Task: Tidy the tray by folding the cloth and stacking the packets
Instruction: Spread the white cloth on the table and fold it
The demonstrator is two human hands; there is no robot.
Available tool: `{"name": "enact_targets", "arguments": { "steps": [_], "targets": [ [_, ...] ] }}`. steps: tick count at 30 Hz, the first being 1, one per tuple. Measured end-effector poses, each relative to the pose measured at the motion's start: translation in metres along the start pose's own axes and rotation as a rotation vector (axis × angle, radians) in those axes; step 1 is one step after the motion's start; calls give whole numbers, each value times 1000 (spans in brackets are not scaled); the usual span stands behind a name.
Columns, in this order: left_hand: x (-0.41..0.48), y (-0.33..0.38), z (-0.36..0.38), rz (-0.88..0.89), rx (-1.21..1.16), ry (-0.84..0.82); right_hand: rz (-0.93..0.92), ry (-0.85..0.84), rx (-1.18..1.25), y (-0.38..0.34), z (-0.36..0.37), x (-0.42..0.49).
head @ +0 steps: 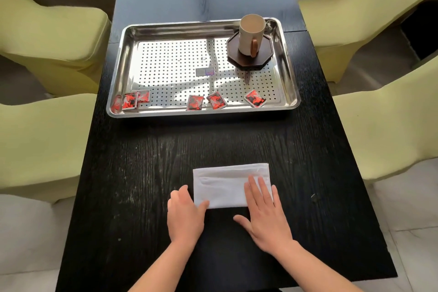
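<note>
White cloth point(227, 185) lies folded into a neat rectangle on the black table point(142, 161), low in the frame and just right of centre, well apart from the tray point(123, 54) above it. The bare wood there gives a flat, roomy surface for folding. The right hand point(265, 216) lies flat over the cloth's lower right part, its fingers point(254, 187) straight and a little spread and its thumb out on the table, most likely to press the layers down so they do not spring open. The left hand point(184, 216) sits at the lower left corner, its thumb point(203, 205) on the cloth's edge and its fingers curled down beside the left side. Whether they reach under the cloth to pinch it cannot be told. That placing would suit either squaring the edge or lifting the left end for another fold toward the right. Along the tray's lower edge red packets point(194, 102) lie scattered: a small overlapping cluster at lower left and three more apart toward the right, none stacked yet. A mug point(251, 34) stands upright on a dark coaster point(237, 59) in the tray's upper right corner, out of the way of both jobs. Pale green chairs point(47, 38) flank the table. By my judgement the folding is nearly finished and the stacking has not begun.
</note>
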State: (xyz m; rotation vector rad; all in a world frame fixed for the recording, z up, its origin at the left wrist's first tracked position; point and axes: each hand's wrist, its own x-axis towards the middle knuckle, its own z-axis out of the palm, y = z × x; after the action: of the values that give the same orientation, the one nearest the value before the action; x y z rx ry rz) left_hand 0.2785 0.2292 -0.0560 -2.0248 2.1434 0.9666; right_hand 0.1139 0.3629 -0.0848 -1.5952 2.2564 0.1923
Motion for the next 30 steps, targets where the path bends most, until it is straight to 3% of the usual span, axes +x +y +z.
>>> {"name": "enact_targets", "arguments": {
  "steps": [4,8,10,16,22,25,30],
  "targets": [
    [2,-8,2,28,44,14,-22,33,-2,-4,-11,-3],
    [3,-11,4,36,32,32,-279,20,1,-34,-6,-9],
    [3,-13,4,45,9,43,-323,-13,-12,-40,1,-10],
    [5,-9,3,19,-37,37,-135,27,-69,27,10,-40],
    [1,5,2,-63,-50,24,-20,87,49,12,5,-42],
    [3,14,1,-155,-121,-22,10,191,266,1,-3,-38],
    [5,21,1,-405,-399,-19,142,264,1052,-29,-30,-7]
  ]
}}
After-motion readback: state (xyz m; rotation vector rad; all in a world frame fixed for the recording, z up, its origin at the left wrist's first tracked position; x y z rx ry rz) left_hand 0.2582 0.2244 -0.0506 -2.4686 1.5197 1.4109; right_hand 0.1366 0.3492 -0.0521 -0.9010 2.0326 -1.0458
